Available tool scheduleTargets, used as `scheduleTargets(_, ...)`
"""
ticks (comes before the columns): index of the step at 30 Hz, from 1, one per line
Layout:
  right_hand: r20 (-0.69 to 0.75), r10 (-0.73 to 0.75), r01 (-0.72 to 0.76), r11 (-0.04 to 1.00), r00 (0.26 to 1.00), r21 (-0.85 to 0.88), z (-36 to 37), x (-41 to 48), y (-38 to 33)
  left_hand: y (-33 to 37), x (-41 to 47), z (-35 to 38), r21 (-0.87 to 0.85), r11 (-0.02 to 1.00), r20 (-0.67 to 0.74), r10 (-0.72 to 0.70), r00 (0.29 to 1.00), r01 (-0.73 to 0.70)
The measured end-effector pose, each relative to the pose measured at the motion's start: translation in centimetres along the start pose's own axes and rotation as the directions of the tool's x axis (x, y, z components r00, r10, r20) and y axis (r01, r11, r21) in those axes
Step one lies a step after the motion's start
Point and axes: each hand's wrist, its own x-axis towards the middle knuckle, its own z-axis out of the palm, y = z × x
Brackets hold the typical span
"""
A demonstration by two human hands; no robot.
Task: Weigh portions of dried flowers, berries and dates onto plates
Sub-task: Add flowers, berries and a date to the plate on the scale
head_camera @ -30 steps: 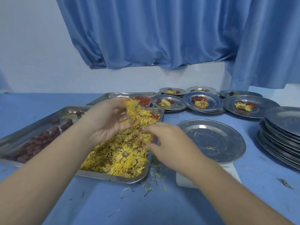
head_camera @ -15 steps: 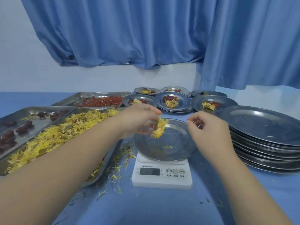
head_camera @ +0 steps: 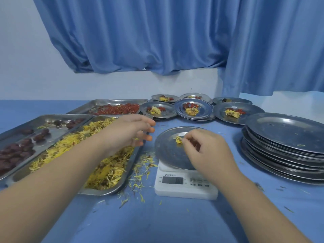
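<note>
A small tuft of dried flowers (head_camera: 178, 140) lies on the steel plate (head_camera: 166, 155) atop the white scale (head_camera: 185, 187), centre of the frame, as a person portions ingredients at a blue desk (head_camera: 175, 221). The right hand (head_camera: 208, 151) hangs over the plate with fingers curled, and its grip, thumb and forefinger nearly together, meets the tuft's right edge. Whether it has hold of petals or only touches them cannot be told. The tuft lies just left of and slightly above that grip, making the right hand clearly the nearer. The left hand (head_camera: 131, 132) hovers apart at centre left, fingers spread and loose and holding nothing firm, over the right rim of the flower tray (head_camera: 126, 174). The tuft is a compact clump with no clear long axis or heading. The tray's long axis runs from lower left toward upper centre. Any top-up would likely come from that tray, a short reach to the left of the plate. Berries (head_camera: 119, 108) and dates (head_camera: 19, 151) wait in trays at left, and filled plates (head_camera: 192, 109) sit at upper centre.
</note>
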Motion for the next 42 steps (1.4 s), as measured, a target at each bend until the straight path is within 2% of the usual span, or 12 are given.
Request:
scheduleTargets(2, 0.047, -0.095, 0.094, 0.995, 0.994, 0.021, 1.1, -0.5, -2.3, -0.7, -1.1, -1.9, -0.016, 1.000, -0.026, 0.016, 1.000, -0.016)
scheduleTargets(7, 0.157, -0.276, 0.287, 0.956, 0.948, -0.054, 5.0, 0.2, -8.2, -1.8, -3.8, -8.5, 0.054, 0.998, -0.094, 0.027, 0.995, -0.022)
scheduleTargets(10, 0.211, -0.282, 0.292, 0.956, 0.936, -0.014, 7.8, 1.2, -10.9, -1.8, -4.9, -13.4, 0.041, 0.999, -0.207, 0.015, 0.978, -0.007)
scheduleTargets(13, 0.188, -0.270, 0.276, 0.961, 0.944, -0.004, 10.1, 1.4, -12.2, -2.0, -5.6, -18.3, 0.033, 0.999, -0.349, 0.002, 0.937, 0.010)
scheduleTargets(19, 0.138, -0.230, 0.232, 0.973, 0.963, -0.001, 11.2, 0.2, -11.3, -6.2, -6.4, -25.8, 0.229, 0.962, -0.498, -0.012, 0.867, 0.146)
scheduleTargets(22, 0.124, -0.221, 0.219, 0.975, 0.967, 0.024, 11.2, 0.2, -11.0, -8.9, -5.5, -27.2, 0.360, 0.901, -0.502, -0.030, 0.864, 0.240)
scheduleTargets(25, 0.097, -0.232, 0.231, 0.973, 0.968, 0.020, 11.3, 0.2, -11.3, -11.4, -3.6, -28.1, 0.525, 0.783, -0.488, -0.042, 0.872, 0.332)
scheduleTargets(29, 0.091, -0.250, 0.252, 0.968, 0.964, -0.014, 11.5, 0.1, -11.9, -13.4, -1.2, -29.9, 0.641, 0.660, -0.519, -0.004, 0.855, 0.392)
scheduleTargets(34, 0.046, -0.279, 0.280, 0.960, 0.959, -0.017, 11.8, 0.3, -12.0, -15.3, 1.3, -31.7, 0.715, 0.546, -0.455, -0.109, 0.884, 0.436)
scheduleTargets(38, 0.007, -0.281, 0.280, 0.959, 0.960, 0.031, 12.0, 0.5, -11.3, -15.7, 2.3, -32.2, 0.751, 0.457, -0.444, -0.185, 0.877, 0.477)
scheduleTargets(42, 0.006, -0.277, 0.277, 0.961, 0.961, 0.004, 12.3, 0.8, -11.2, -15.7, 2.8, -32.4, 0.722, 0.486, -0.495, -0.135, 0.858, 0.493)
